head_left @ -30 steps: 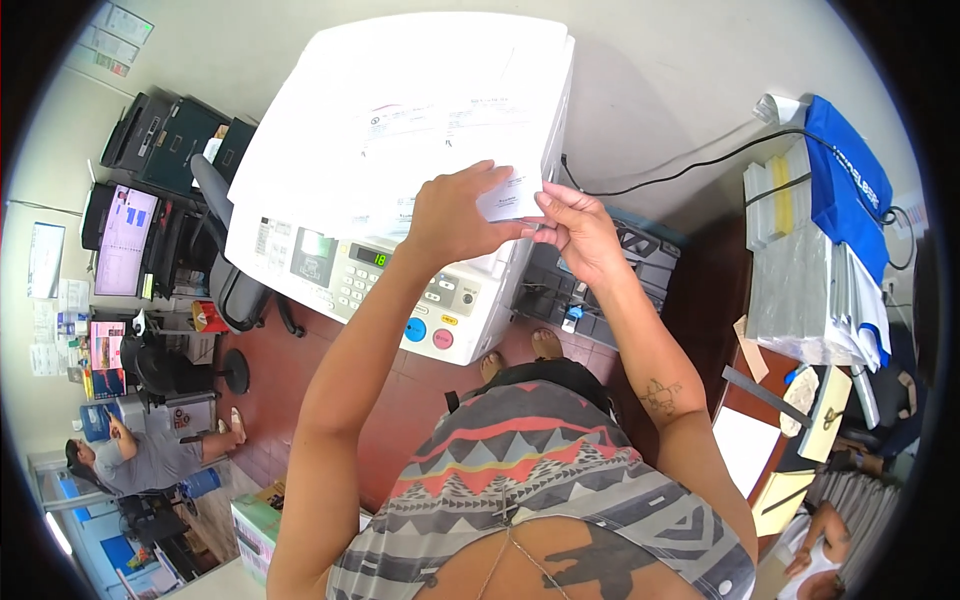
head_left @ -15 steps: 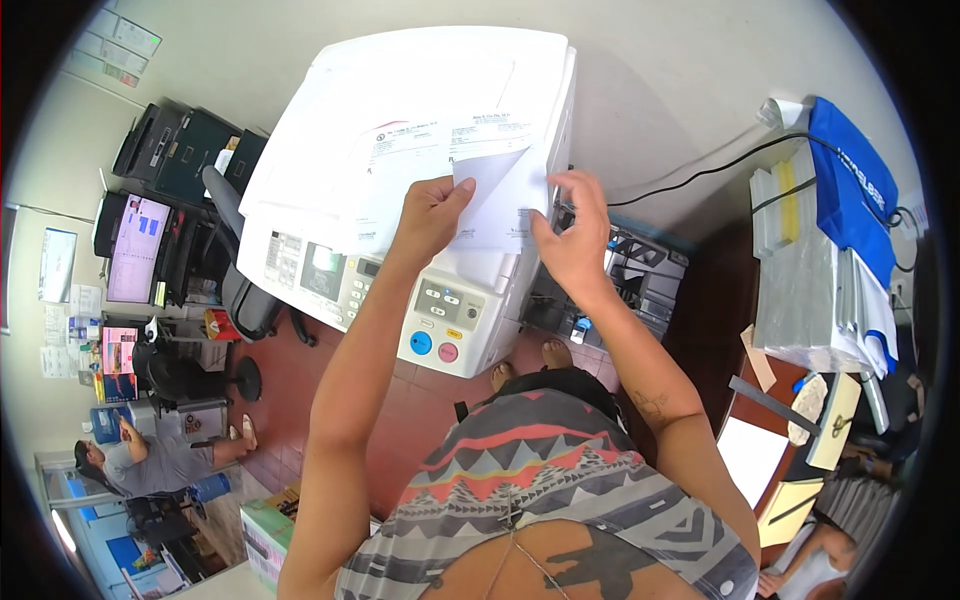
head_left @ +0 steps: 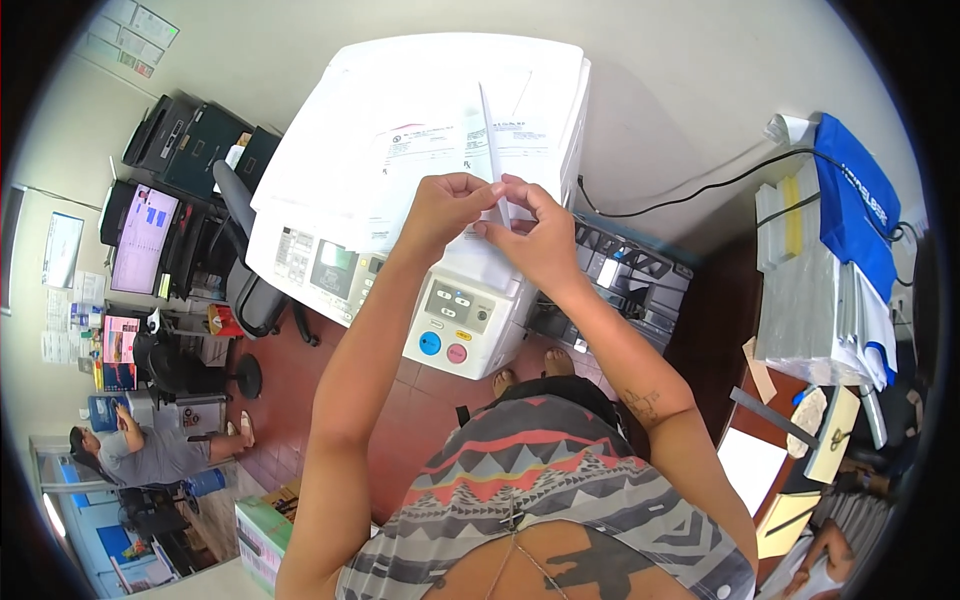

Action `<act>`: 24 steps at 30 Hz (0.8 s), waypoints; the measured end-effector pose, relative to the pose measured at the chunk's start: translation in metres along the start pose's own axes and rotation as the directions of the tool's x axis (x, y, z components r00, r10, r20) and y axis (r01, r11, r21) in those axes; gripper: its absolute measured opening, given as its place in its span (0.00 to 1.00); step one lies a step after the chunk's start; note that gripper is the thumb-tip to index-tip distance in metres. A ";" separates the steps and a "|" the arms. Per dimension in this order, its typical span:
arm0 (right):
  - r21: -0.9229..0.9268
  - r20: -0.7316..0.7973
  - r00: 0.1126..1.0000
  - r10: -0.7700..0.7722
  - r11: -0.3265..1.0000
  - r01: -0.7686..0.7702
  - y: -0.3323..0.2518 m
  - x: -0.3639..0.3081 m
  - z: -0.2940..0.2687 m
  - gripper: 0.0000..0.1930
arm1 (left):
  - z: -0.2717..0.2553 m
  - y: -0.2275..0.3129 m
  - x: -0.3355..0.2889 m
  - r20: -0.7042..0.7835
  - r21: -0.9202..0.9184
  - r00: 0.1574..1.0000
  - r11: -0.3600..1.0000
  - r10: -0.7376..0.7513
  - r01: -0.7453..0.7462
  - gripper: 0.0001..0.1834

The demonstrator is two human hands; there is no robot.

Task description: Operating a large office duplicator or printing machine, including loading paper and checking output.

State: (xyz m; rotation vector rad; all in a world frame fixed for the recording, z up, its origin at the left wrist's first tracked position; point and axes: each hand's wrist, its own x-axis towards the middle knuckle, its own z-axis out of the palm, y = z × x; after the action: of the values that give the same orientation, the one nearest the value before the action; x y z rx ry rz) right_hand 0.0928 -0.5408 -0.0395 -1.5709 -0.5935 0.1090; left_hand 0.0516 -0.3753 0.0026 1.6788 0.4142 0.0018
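Observation:
A thin sheet of paper (head_left: 489,135) stands nearly on edge above the white office copier (head_left: 390,80). My left hand (head_left: 440,212) pinches its lower part between thumb and fingertips. Close against it, my right hand (head_left: 540,238) is also closed on the sheet, with the fingertips of both hands almost meeting. Under the hands, printed paper forms (head_left: 415,165) lie flat on the copier's top; my hands hide part of them. The copier's control panel (head_left: 458,308), with one blue and one pink round button, is just nearer to me.
An office chair (head_left: 252,290) stands left of the copier. A grey metal rack-like unit (head_left: 615,275) is at its right. Farther right, wrapped paper stacks (head_left: 810,300) and a blue bag (head_left: 853,200) sit on a brown desk, with a black cable (head_left: 690,198) along the wall. A person (head_left: 150,450) sits at far left.
The sheet's lifted corner has risen until the sheet stands nearly edge-on. My right hand has moved left from the copier's edge and closed on the paper beside my left hand.

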 end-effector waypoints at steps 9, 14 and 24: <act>0.392 0.051 0.997 0.055 0.917 -0.071 0.025 0.004 -0.003 0.20 | 0.000 -0.016 -0.001 -0.049 -0.160 0.998 0.986 0.037 -0.045 0.13; 0.512 0.042 0.981 0.189 0.839 -0.183 0.029 0.009 -0.017 0.21 | -0.002 -0.021 -0.001 -0.140 -0.350 0.990 0.936 -0.005 -0.045 0.09; 0.582 0.093 0.941 0.325 0.749 -0.316 0.011 0.008 -0.022 0.30 | 0.012 -0.010 -0.011 -0.253 -0.167 0.949 0.958 0.186 -0.233 0.18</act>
State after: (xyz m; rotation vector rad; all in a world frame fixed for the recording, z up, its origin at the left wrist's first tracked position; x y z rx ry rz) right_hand 0.1122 -0.5573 -0.0457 -1.0386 -0.2269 0.5001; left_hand 0.0416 -0.3888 -0.0063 1.5253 0.3960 0.3922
